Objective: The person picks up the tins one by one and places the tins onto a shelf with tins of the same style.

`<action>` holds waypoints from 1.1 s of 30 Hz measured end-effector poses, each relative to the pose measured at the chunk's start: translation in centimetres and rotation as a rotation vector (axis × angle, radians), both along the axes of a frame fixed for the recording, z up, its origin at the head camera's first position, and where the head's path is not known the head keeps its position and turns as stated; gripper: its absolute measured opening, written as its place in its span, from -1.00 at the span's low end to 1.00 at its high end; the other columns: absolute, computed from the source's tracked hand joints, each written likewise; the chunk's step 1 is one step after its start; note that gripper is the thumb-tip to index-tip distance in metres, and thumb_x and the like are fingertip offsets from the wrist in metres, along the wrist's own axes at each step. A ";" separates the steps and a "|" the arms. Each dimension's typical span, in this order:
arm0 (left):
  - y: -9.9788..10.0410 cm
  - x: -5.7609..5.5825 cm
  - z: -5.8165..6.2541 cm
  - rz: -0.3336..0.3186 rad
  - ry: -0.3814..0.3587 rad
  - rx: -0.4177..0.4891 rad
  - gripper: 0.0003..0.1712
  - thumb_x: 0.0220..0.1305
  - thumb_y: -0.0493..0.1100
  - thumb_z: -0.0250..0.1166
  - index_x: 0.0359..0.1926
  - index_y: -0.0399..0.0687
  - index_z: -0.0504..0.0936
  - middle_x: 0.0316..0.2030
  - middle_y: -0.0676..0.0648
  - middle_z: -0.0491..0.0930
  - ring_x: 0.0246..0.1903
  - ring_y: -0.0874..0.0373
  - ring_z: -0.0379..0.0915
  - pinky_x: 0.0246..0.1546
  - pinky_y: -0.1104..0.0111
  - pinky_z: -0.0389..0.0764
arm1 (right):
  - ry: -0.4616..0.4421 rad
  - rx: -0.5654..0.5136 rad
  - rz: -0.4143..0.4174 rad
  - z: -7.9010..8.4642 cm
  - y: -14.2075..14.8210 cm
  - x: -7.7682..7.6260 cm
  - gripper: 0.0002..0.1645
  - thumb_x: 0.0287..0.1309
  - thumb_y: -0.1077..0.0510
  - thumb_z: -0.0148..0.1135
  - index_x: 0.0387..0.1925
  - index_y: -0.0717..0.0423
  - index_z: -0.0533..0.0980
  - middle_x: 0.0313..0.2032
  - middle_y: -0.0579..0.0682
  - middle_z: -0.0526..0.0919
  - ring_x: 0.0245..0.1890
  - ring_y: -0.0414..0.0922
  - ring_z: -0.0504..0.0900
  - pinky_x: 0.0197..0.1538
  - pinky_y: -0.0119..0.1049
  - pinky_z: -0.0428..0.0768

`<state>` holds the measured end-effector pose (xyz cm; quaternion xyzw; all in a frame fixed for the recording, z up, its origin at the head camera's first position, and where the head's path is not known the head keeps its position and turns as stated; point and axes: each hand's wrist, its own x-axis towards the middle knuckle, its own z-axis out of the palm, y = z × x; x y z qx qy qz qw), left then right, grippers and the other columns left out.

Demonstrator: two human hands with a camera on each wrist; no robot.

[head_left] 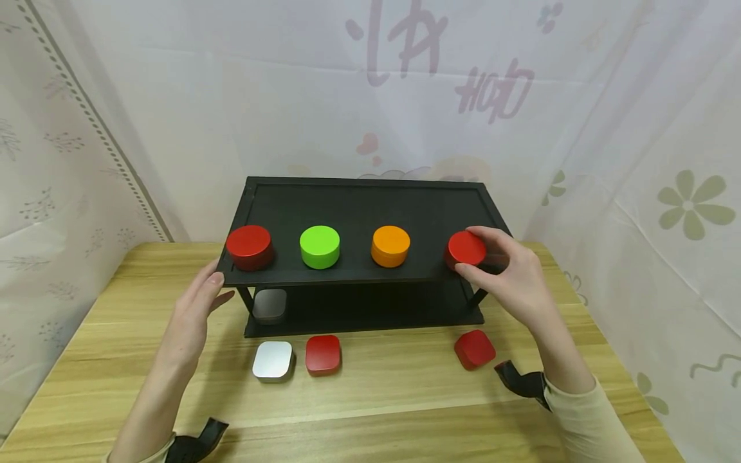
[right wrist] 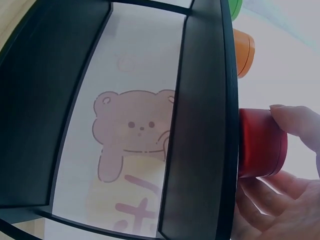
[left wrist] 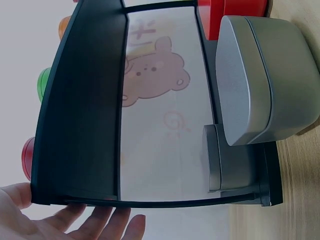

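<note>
A black shelf (head_left: 370, 209) has its 8 o'clock corner gripped by the left hand (head_left: 191, 312). The right hand (head_left: 514, 275) pinches the red tin (head_left: 466, 250) on top at 3 o'clock; three other round tins (head_left: 320, 247) share the top, a square tin (head_left: 269, 305) the lower tier.

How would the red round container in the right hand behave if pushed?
The red round container would probably slide rather than tip, being low and wide. Its smooth, shiny side may be slippery. Turned on edge, its round shape could roll.
</note>
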<state>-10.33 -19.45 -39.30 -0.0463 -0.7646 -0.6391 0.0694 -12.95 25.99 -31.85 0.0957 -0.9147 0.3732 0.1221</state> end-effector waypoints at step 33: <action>0.0 0.0 0.1 0.001 0.014 0.018 -0.43 0.66 0.04 -0.10 0.53 -0.04 0.31 0.31 0.26 0.42 0.30 0.37 0.28 0.13 0.68 0.47 | -0.073 0.013 0.014 0.0 0.0 -1.9 -0.28 0.24 -0.11 0.45 0.39 -0.14 0.47 0.20 0.05 0.65 0.00 0.05 0.71 -0.12 -0.60 0.56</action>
